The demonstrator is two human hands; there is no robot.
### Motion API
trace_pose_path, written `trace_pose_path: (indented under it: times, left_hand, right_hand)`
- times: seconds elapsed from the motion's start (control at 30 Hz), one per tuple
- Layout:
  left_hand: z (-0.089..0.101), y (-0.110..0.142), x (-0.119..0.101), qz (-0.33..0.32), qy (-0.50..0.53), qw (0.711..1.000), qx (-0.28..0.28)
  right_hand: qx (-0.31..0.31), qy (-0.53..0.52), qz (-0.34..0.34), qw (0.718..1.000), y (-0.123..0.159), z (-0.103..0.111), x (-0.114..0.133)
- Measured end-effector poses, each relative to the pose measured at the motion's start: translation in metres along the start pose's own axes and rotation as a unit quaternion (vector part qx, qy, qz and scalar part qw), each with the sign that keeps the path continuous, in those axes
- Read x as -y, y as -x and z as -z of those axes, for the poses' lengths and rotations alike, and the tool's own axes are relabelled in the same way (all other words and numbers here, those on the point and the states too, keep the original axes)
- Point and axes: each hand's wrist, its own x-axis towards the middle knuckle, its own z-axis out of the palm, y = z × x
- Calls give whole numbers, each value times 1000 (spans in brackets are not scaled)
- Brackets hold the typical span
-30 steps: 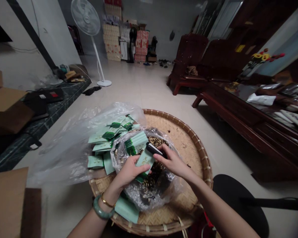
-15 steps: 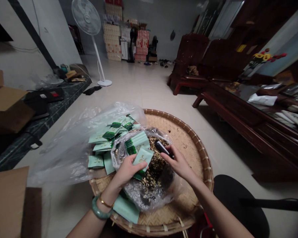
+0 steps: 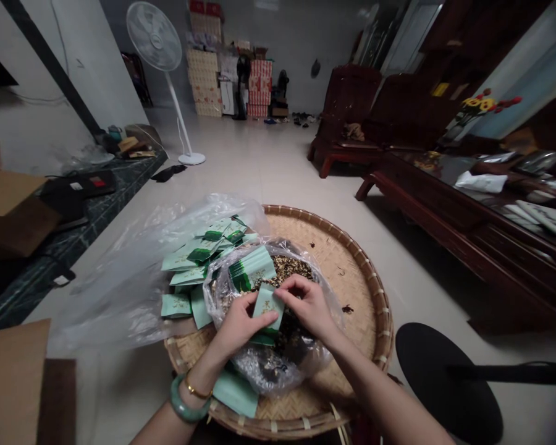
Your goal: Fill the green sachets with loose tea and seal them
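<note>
A small pale-green packet (image 3: 267, 304) stands between my hands. My left hand (image 3: 238, 322) grips its left and lower side, thumb across the front. Thumb and forefinger of my right hand (image 3: 311, 309) pinch its upper right corner; whether the palm holds anything is hidden. Below lies an open clear plastic bag (image 3: 278, 377) of dark, flaky dried material with pale bits (image 3: 293, 267). A neat stack of green packets (image 3: 254, 267) rests in the bag. More filled-looking packets (image 3: 199, 252) lie heaped to the left on plastic sheeting (image 3: 125, 284).
Everything sits on a round woven bamboo tray (image 3: 366, 272). Another green packet (image 3: 235, 392) lies near its front rim. Cardboard boxes (image 3: 13, 371) stand at left, a black round base (image 3: 445, 377) at right. A dark wooden table (image 3: 445, 216) and white fan (image 3: 189, 158) are farther off.
My right hand has moved left onto the packet's top corner. The black handheld object with a pale strip that it held is no longer visible. My left hand keeps its hold.
</note>
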Motion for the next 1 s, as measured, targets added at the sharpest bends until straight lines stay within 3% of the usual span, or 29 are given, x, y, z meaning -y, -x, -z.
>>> trace_pose_path:
  times: [0.17, 0.3, 0.53, 0.6, 0.7, 0.73, 0.8, 0.87, 0.97, 1.0]
  left_hand:
    - [2, -2, -6, -47, -26, 996, -67]
    - [3, 0, -4, -51, -23, 992, -109]
    - [7, -2, 2, -1, 76, 993, -91]
    - [20, -13, -3, 2, 141, 977, -162]
    - [52, -37, -18, -84, 242, 907, -335]
    - [62, -45, -22, -109, 245, 890, -368]
    - [77, -54, -26, -136, 199, 889, -390]
    - [79, -54, -23, -150, 71, 892, -420]
    - [63, -43, -11, -203, -165, 864, -431]
    - [55, -38, -6, -234, -243, 852, -400]
  right_hand:
    - [17, -18, 12, 1000, 2, -12, 5]
    - [49, -32, -37, 998, 6, -10, 4]
    - [121, -141, -91, 978, 8, -13, -2]
    - [140, -151, -99, 974, 7, -12, -3]
    - [116, -135, -106, 978, 4, -6, -9]
    - [97, -116, -102, 983, 1, -3, -13]
    - [52, -46, -77, 995, -7, 1, -21]
    - [15, 59, -37, 997, -19, 2, -30]
    - [14, 194, 12, 981, -41, -2, -40]
    - [25, 213, 18, 977, -48, -5, -41]
